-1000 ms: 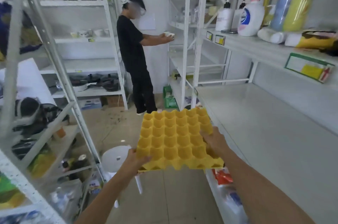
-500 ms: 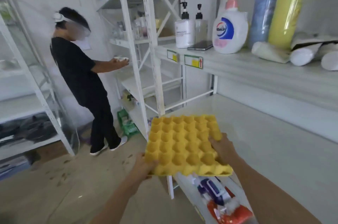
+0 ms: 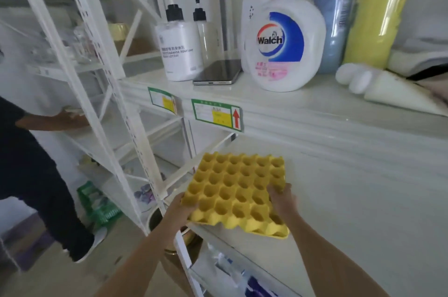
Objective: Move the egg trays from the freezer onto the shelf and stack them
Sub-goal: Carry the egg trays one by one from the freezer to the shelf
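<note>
A yellow egg tray (image 3: 238, 191) with empty cups hangs level over the front left corner of the white shelf (image 3: 351, 199). My left hand (image 3: 178, 211) grips its near left corner from below and the side. My right hand (image 3: 282, 202) clamps the near right part, thumb on top among the cups. The tray's far edge reaches over the shelf board; its near edge sticks out past the shelf front. I cannot tell whether it touches the board. No freezer is in view.
On the upper shelf stand two pump bottles (image 3: 180, 46), a phone (image 3: 218, 73), a Walch detergent jug (image 3: 282, 39), blue and yellow rolls (image 3: 378, 10). Another person (image 3: 31, 170) stands at the left by a white rack (image 3: 101, 93). A green basket (image 3: 99, 204) sits on the floor.
I have stepped closer and turned right toward the shelf. The tray, held in both hands throughout, has moved forward over the shelf's corner. The other person has slid to the left edge.
</note>
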